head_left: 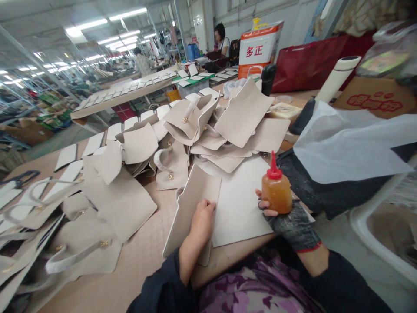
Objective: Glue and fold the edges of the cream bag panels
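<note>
My right hand (288,221), in a grey fingerless glove with a red cuff, grips a squeeze bottle (276,193) of amber liquid, its red nozzle pointing up. My bare left hand (203,219) rests with curled fingers on a beige bag panel (192,204) that has a pale edge; whether the fingertips pinch it is hidden. Between the hands lies a flat off-white sheet (243,204), partly beside that panel. Just beyond, beige bag pieces (241,115) are piled up, several with wrapped handles (163,158) and gold fittings.
More handled bag pieces (87,243) cover the left of the table, with rows of white panels (67,156) behind. At right are translucent sheeting (345,139), a white flask (339,78) and a cardboard box (374,98). An orange-white can (259,48) stands behind; a person (221,41) sits farther back.
</note>
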`<state>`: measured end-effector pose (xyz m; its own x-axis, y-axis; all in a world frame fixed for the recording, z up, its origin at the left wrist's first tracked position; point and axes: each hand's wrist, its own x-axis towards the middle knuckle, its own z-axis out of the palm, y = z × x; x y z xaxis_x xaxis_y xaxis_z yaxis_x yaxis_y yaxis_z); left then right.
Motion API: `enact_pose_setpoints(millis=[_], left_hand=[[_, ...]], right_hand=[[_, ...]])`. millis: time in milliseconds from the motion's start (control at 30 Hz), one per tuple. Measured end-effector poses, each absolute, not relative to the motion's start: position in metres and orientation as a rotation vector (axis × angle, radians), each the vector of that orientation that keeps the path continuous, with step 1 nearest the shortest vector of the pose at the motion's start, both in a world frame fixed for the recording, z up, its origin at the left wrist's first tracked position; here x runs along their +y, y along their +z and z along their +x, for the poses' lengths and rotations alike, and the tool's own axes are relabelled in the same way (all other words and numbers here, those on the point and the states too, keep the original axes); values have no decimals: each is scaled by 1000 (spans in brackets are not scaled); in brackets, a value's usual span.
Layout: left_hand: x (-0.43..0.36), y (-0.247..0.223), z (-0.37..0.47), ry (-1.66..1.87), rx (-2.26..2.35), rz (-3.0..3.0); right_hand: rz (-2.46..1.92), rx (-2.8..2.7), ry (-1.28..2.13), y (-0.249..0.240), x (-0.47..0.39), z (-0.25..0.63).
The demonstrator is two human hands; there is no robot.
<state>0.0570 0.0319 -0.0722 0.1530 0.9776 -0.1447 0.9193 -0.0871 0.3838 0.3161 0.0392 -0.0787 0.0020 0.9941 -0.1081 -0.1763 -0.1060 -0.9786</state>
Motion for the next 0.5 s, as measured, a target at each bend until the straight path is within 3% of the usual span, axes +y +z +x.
enact_pose_setpoints(millis=[133, 333, 500], left_hand=[[25, -68, 61, 5, 1830, 2271], [3, -58, 44, 194, 1720, 2321], [-17, -21, 0, 502, 2189, 2112]], right_hand=[[-776, -406, 1793, -78, 48, 298], [-723, -269, 1857, -81, 45, 282], [-763, -333, 1784, -90, 50, 290]])
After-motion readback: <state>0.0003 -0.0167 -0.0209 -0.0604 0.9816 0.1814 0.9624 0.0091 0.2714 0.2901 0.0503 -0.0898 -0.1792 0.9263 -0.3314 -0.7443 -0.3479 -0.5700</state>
